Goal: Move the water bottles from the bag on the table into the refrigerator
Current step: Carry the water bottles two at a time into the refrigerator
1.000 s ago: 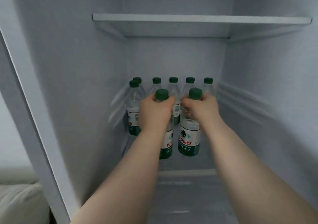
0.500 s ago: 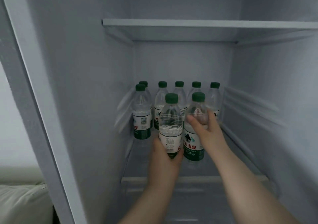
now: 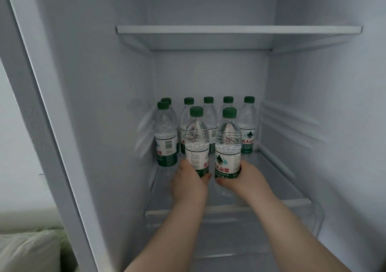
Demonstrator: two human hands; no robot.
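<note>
Inside the open refrigerator [image 3: 100,83], two clear water bottles with green caps stand upright at the front of a glass shelf [image 3: 277,179]. My left hand [image 3: 188,183] grips the base of the left front bottle [image 3: 197,140]. My right hand [image 3: 245,177] wraps the base of the right front bottle [image 3: 228,144]. Behind them a row of several identical bottles [image 3: 248,125] lines the back wall, and one more bottle [image 3: 165,138] stands at the left. The bag and the table are out of view.
An upper shelf [image 3: 238,30] spans the compartment above the bottles. Ribbed rails run along the right inner wall [image 3: 292,129]. A clear drawer front [image 3: 229,215] sits under the shelf. The fridge's left frame [image 3: 41,125] borders a pale green cushion [image 3: 27,248].
Both hands slid from the bottle necks down to the bases. The two front bottles now stand on the shelf, side by side, a little further back.
</note>
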